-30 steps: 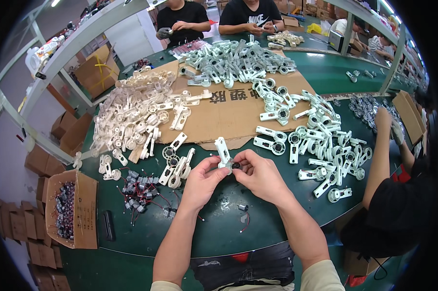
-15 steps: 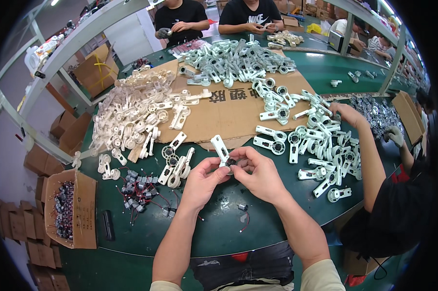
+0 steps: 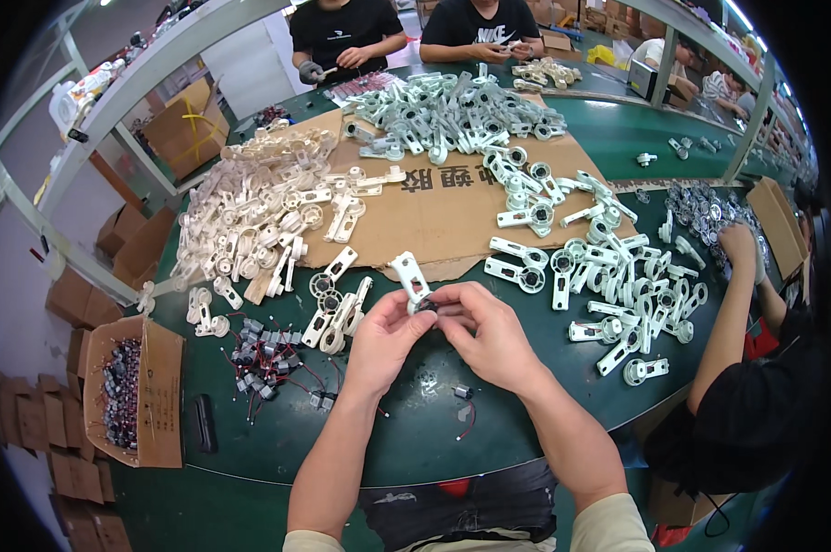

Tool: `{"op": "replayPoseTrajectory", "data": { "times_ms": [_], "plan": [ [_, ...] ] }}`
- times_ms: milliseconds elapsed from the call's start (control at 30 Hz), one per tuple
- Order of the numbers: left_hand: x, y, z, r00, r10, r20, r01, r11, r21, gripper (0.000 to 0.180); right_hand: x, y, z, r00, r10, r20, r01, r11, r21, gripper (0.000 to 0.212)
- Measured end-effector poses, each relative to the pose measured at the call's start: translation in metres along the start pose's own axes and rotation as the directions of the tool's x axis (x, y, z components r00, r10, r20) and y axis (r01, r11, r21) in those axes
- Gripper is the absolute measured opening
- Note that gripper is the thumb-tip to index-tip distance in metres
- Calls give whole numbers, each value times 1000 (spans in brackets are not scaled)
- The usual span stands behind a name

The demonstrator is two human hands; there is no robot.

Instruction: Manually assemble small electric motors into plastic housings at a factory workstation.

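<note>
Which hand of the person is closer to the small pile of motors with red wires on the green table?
Left. The left hand is just right of the pile of motors; the right hand is farther right, beyond the left hand.

A round green desk (image 3: 415,432) fills a workshop floor — a grey metal frame (image 3: 112,97) arches overhead, cardboard boxes (image 3: 171,129) stacked along the left wall, flattened cartons (image 3: 75,460) on the floor beneath bright ceiling lights.
</note>
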State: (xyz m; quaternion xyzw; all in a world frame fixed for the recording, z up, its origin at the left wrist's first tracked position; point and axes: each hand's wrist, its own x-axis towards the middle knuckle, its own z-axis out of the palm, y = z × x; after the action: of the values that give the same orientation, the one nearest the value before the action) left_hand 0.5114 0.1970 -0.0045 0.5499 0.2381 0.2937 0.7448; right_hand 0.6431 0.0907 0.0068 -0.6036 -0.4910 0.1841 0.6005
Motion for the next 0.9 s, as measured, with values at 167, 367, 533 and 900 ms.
{"op": "replayPoseTrajectory", "data": {
  "times_ms": [167,367,533,900],
  "plan": [
    [2,2,-2,999,28,15,-29,995,90,32,4,1,-10,999,-30,-20,26,983,-183,24],
    [0,2,-1,997,17,75,-19,1000,24,28,3,-4,-6,997,42,65,-33,990,-136,25],
    [0,-3,-3,995,27,101,-32,999,43,26,4,-3,-4,990,131,58,-128,990,-51,26],
    [-2,5,2,995,-75,59,71,995,66,30,8,14,-5,955,284,79,-295,909,294,29]
  ]
}}
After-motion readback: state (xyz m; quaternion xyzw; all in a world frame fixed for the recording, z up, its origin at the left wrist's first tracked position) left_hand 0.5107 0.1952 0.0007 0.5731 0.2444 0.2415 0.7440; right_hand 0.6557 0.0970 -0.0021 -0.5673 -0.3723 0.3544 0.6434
